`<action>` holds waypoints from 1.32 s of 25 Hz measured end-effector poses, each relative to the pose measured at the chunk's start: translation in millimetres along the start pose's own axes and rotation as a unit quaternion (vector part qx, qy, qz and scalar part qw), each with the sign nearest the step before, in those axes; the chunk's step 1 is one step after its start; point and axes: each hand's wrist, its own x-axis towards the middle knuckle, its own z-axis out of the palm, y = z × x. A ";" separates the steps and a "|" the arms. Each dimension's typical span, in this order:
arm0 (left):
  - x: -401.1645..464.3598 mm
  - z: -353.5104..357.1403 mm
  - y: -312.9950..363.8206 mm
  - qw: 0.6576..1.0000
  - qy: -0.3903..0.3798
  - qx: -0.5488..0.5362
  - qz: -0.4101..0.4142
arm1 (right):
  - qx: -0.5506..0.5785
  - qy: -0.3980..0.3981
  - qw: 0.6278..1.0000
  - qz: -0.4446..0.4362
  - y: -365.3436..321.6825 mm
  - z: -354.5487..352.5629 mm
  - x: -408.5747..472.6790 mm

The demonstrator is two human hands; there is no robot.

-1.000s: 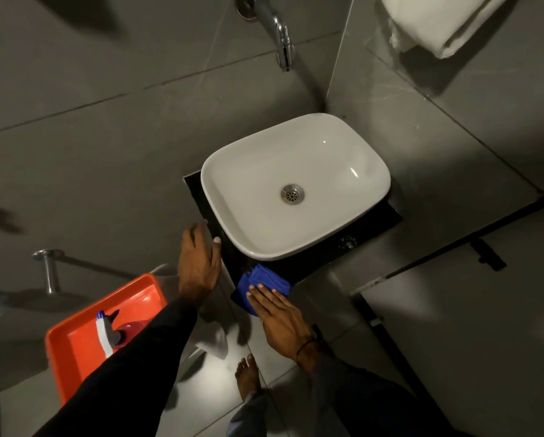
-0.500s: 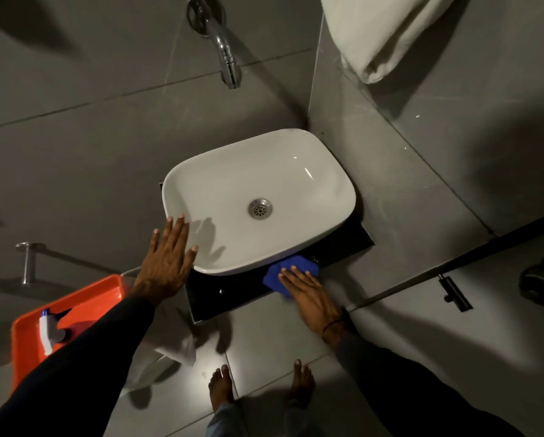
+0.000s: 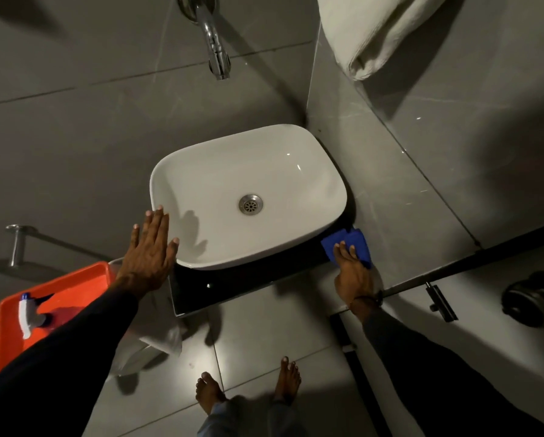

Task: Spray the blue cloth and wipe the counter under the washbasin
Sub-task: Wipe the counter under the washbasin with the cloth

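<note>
A white washbasin [image 3: 248, 171] sits on a black counter [image 3: 233, 285]. The folded blue cloth [image 3: 357, 242] lies at the counter's right end, close to the side wall, and my right hand [image 3: 352, 272] presses flat on it. My left hand [image 3: 151, 250] rests with fingers spread against the basin's left rim and holds nothing. A spray bottle [image 3: 28, 313] with a white head lies in an orange tub [image 3: 75, 282] at the lower left.
A chrome tap [image 3: 214, 48] sticks out of the wall above the basin. A white towel [image 3: 381, 29] hangs at the top right. A white bin with a liner [image 3: 157, 342] stands under the counter's left end. My bare feet [image 3: 248, 386] stand on the grey tiles.
My right hand has slid the blue cloth along the counter's front from the left end to the right end. My left hand has moved from the counter's left edge to the basin's rim.
</note>
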 end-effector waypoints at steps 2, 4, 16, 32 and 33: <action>-0.7 -0.4 -0.6 1.000 -0.004 0.003 -0.002 | 0.018 -0.004 1.000 -0.010 -28.6 14.5 -13.3; -0.8 -0.8 2.0 1.000 -0.013 0.004 -0.012 | 0.026 -0.020 0.998 -0.053 -63.4 31.7 -33.9; -169.0 -27.5 -44.6 0.806 -0.043 -0.483 -0.340 | 0.140 -0.172 0.965 -0.143 -330.0 118.2 -155.5; -292.1 -34.2 -243.8 0.572 -0.178 -0.640 -0.481 | 0.375 -0.355 0.851 0.093 -496.9 197.8 -217.6; -284.8 -37.2 -258.4 0.574 -0.195 -0.638 -0.474 | 0.372 -0.403 0.828 0.120 -504.8 203.3 -211.3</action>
